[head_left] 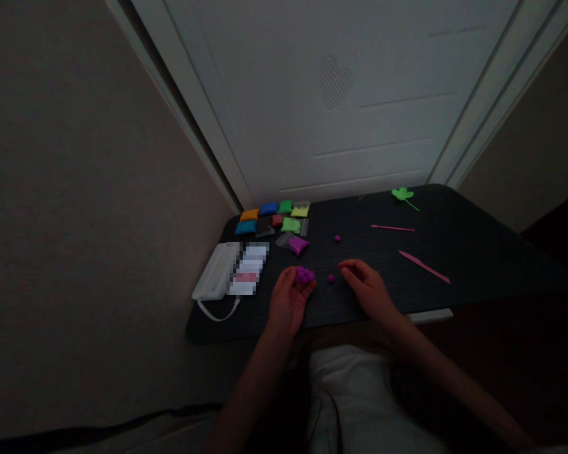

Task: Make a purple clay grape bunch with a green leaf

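A bunch of small purple clay balls (305, 275) pressed together sits in the fingers of my left hand (288, 299), which is closed around its lower side. My right hand (366, 287) hovers to the right with thumb and forefinger drawn together in a pinch; whether anything is between the tips is too dark to see. Between the two hands, one loose purple clay ball (331, 279) lies on the table, close to my right fingertips. Another purple ball (337, 238) rests farther back. An opened bag of purple clay (298, 245) lies behind my left hand.
The dark table (360, 214) stands against a white door (284, 94). Several coloured clay packets (269, 209) lie at the back left. A phone (248, 270) and white power bank (219, 271) are at left. Rightward are a pink stick (392, 228), pink knife (423, 267) and green clover shape (402, 195).
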`<state>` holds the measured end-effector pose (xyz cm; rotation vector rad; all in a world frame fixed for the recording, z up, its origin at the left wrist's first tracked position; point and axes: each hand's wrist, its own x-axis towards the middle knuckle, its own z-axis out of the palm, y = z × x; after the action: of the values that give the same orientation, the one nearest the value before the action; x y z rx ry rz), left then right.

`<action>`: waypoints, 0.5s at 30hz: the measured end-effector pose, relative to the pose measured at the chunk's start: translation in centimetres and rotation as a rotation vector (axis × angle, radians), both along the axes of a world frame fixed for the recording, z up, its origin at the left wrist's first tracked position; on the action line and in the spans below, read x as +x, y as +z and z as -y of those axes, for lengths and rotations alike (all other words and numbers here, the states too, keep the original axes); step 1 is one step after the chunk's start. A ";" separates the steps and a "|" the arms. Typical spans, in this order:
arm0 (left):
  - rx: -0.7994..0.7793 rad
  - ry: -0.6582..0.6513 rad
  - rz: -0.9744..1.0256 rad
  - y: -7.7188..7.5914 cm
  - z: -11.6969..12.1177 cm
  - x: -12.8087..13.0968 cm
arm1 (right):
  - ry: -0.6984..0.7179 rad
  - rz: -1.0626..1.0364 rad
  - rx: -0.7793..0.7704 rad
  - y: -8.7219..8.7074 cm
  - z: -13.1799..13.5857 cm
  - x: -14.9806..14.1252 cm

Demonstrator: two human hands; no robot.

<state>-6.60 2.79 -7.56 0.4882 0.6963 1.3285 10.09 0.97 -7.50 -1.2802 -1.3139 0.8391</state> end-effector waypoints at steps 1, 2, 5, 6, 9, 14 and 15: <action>-0.005 0.004 -0.006 0.0 0.0 0.1 | -0.002 0.009 -0.003 0.1 0.0 0.0; -0.009 0.009 -0.012 0.0 0.0 0.1 | -0.003 0.016 -0.004 0.1 0.1 0.0; -0.019 0.021 -0.017 0.0 0.0 0.1 | 0.002 0.027 0.002 0.1 0.1 0.0; -0.021 0.019 -0.012 0.1 0.0 0.2 | 0.003 0.031 0.006 0.1 0.1 0.0; -0.024 0.016 0.012 0.1 0.0 0.1 | 0.012 0.043 0.012 0.0 0.1 0.0; -0.061 0.008 0.034 0.2 0.0 0.1 | 0.046 0.078 0.008 -0.1 0.1 -0.1; -0.058 -0.002 0.049 0.2 -0.1 0.1 | 0.049 0.086 0.012 -0.1 0.1 -0.1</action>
<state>-6.52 2.85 -7.34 0.4082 0.6919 1.3107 10.02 0.91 -7.63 -1.2914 -1.4212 0.8169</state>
